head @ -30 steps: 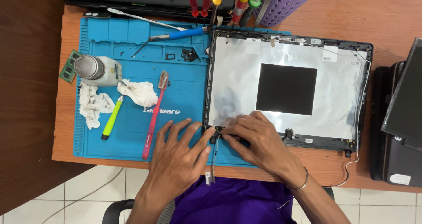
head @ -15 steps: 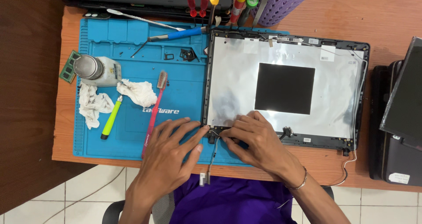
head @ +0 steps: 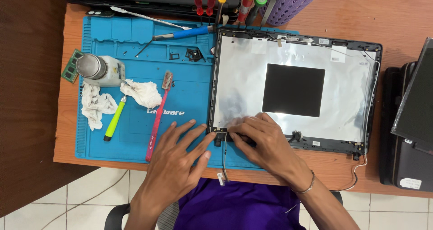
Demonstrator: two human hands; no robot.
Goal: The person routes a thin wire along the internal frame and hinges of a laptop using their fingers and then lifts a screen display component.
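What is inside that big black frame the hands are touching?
Inside the frame lies shiny silver foil with a black square in the middle. The left hand and right hand cover the bottom-left corner, so that part stays hidden.

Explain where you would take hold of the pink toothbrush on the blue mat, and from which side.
Grip the pink toothbrush at mid-handle, coming from above with fingers across its width. It lies flat and nearly upright in the head view on the blue mat, bristle head at the far end beside the crumpled cloth; its near end lies close to the left hand.
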